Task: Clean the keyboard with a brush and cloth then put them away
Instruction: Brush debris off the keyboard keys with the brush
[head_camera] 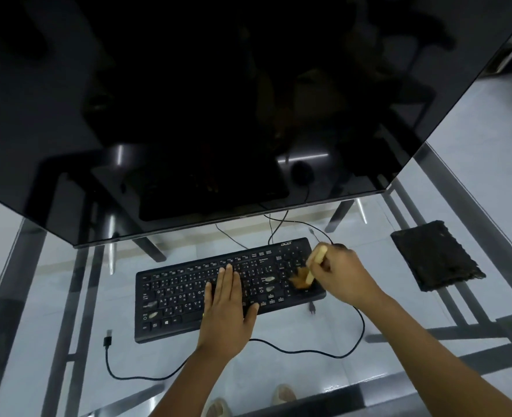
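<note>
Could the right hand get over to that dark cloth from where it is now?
Probably yes. The cloth lies uncovered on the glass table just right of the right hand, nothing between, though its grip is on the brush.

Matt black plastic keyboard [188,299], rough dark cloth [436,255], glossy glass table [384,299] w/ metal frame.

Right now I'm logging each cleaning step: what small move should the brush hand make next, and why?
Probably sweep the brush leftward along the keyboard. The right hand has its bristles on the right-end keys, while the left hand lies flat, steadying the middle.
</note>
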Tool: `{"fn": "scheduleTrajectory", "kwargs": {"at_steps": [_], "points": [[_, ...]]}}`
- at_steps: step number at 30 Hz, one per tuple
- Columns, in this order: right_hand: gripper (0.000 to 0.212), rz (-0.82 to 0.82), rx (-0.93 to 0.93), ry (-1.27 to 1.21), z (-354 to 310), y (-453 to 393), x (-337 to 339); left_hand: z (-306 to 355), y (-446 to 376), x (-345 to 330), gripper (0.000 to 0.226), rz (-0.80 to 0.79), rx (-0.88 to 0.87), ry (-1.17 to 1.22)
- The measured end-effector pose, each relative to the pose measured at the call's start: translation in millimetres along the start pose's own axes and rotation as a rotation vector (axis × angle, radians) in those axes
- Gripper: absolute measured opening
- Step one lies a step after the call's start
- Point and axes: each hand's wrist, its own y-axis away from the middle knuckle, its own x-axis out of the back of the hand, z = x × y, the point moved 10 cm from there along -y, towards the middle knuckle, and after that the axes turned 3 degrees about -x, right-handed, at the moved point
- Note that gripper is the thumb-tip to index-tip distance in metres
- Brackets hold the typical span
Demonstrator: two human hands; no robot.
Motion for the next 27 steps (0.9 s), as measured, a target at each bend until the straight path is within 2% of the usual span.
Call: {"fn": "scheduleTrajectory", "kwargs": {"at_steps": [3,4,7,10,11,13,14,15,18,19,20,22,23,24,26,27], "points": [[0.012,0.260,0.056,-0.006,-6.8,-6.4,27.8,-5.6,1.5,7.3,0.084,0.033,0.042,0.006],[0.012,0.252,0.079,-0.036,-11.0,-9.9,25.4,-9.5,2.3,10.5,0.084,0.052,0.061,0.009],[0.011,0.044,0.052,-0.071,-24.3,-20.2,-6.1,-29.5,7.2,23.3,0.082,0.133,0.128,0.049],[0.007,0.186,0.048,-0.216,-41.3,-26.9,0.5,-64.6,21.8,43.8,0.075,0.267,0.225,0.093],[0.005,0.137,0.038,-0.310,-47.9,-29.7,-8.7,-79.0,28.8,49.1,0.073,0.305,0.266,0.107],[0.004,-0.142,-0.027,-0.420,-62.3,-29.1,-49.1,-105.6,43.0,53.2,0.071,0.341,0.343,0.147],[0.005,-0.250,-0.006,-0.357,-71.9,-23.8,-67.8,-118.1,50.6,52.5,0.072,0.347,0.378,0.161],[0.006,-0.263,0.054,-0.253,-80.4,-21.0,-78.5,-130.3,59.2,51.1,0.073,0.348,0.413,0.166],[0.011,0.077,0.128,-0.217,-96.3,-21.2,-55.3,-156.0,80.7,47.9,0.076,0.376,0.514,0.232],[0.011,0.097,0.125,-0.271,-100.9,-19.4,-54.7,-163.9,88.5,49.0,0.076,0.414,0.566,0.293],[0.011,0.033,0.112,-0.289,-106.2,-17.9,-62.9,-170.2,95.6,50.0,0.076,0.451,0.616,0.364],[0.010,-0.279,0.125,-0.171,-118.4,-4.4,-104.3,-176.7,104.9,47.3,0.077,0.474,0.652,0.475],[0.010,-0.318,0.162,-0.099,-122.5,1.6,-113.7,-177.4,105.6,43.1,0.079,0.456,0.628,0.509],[0.010,-0.240,0.190,-0.061,-125.0,1.8,-111.2,-176.4,104.9,39.6,0.083,0.424,0.585,0.524],[0.011,0.014,0.211,-0.125,-123.8,-1.0,-88.4,-172.1,101.5,32.0,0.087,0.359,0.493,0.518],[0.011,0.040,0.202,-0.148,-123.3,-2.3,-87.6,-172.0,101.4,29.7,0.089,0.338,0.457,0.502]]}}
